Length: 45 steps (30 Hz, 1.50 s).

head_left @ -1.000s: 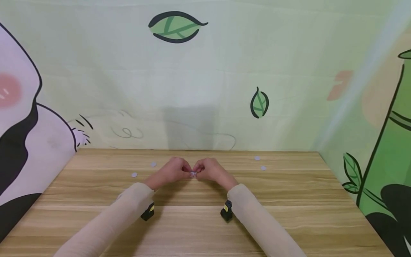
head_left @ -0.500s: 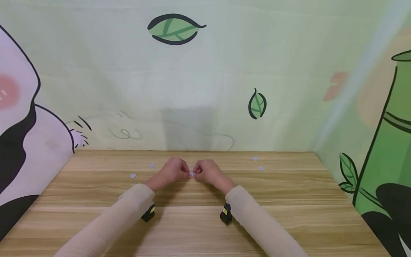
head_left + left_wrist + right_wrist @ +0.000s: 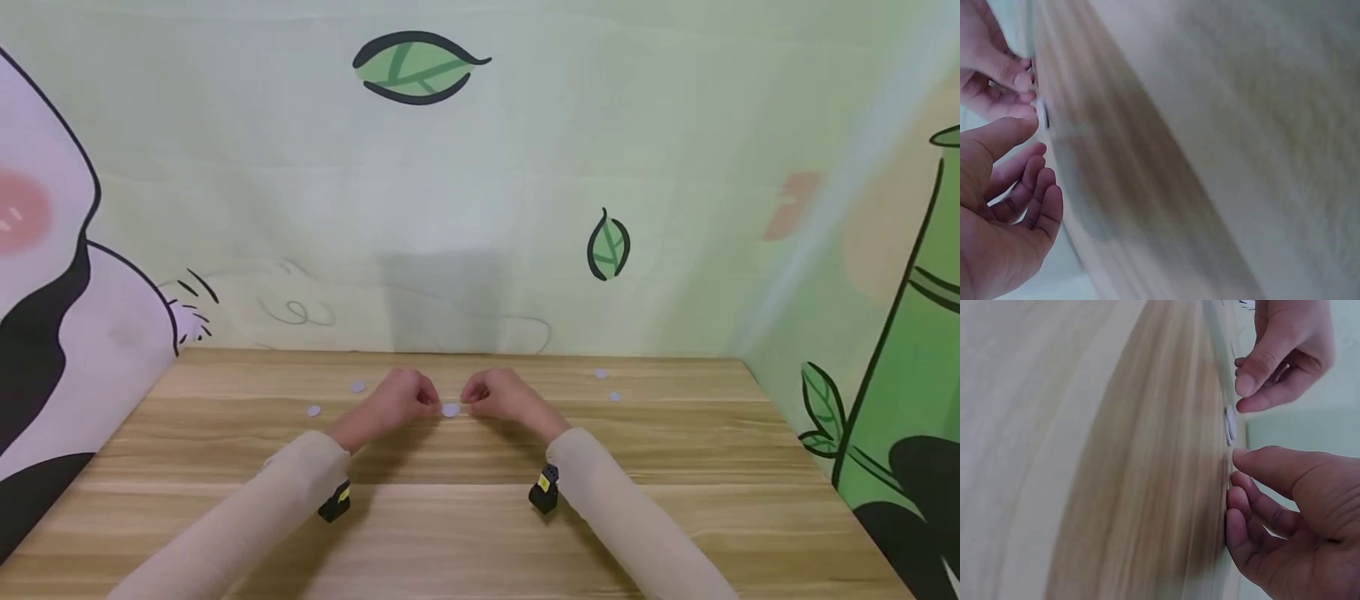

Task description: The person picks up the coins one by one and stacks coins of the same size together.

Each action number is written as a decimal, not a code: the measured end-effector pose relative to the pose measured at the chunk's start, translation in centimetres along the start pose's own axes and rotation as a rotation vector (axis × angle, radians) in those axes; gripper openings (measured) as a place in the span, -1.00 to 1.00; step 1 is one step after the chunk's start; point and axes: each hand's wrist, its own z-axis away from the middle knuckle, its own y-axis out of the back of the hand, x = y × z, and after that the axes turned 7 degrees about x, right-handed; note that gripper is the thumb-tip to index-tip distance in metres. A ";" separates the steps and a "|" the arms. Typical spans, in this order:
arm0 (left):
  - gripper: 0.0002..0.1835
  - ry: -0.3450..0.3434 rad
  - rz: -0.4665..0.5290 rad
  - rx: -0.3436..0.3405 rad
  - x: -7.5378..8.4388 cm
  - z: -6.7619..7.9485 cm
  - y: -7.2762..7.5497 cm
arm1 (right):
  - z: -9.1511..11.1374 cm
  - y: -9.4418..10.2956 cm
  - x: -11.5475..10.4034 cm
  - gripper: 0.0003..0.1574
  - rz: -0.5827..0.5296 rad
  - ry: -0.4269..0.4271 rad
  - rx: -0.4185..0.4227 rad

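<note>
Behind everything I have a pale green cloth backdrop (image 3: 480, 167) printed with black-outlined leaves (image 3: 420, 71), its foot meeting the far edge of a light brown wood-grain table (image 3: 480, 533). Two long beige sleeves (image 3: 232, 517) reach in over it. The bare left hand (image 3: 397, 397) and bare right hand (image 3: 501, 396) face each other, thumbs and fingers loosely bent and parted, and I see neither pinching anything. Between their tips a round, lilac-white disc (image 3: 450, 411) rests on the wood; edge-on it looks doubled, perhaps two layers. I can't tell whether a left fingertip touches it; if so, a sideways twitch could nudge it or slide any upper layer off. Similar discs lie in pairs, left (image 3: 314, 411) and right (image 3: 615, 397); the left cuff, if dragged back low, could sweep the nearer one away.
</note>
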 end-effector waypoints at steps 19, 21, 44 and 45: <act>-0.93 0.069 -0.013 -0.005 0.9 -0.5 -1.8 | -0.5 -1.0 0.0 -0.93 0.010 0.001 0.015; -0.95 0.059 -0.013 0.004 0.7 -0.5 -1.8 | -0.5 -1.1 0.1 -0.93 0.005 -0.006 0.017; -0.91 0.038 0.024 -0.030 0.7 -0.2 -1.5 | -0.3 -1.2 0.0 -0.90 0.012 -0.017 0.024; -0.91 0.029 0.022 -0.031 0.7 -0.2 -1.5 | -0.3 -1.2 -0.1 -0.91 0.010 -0.018 0.022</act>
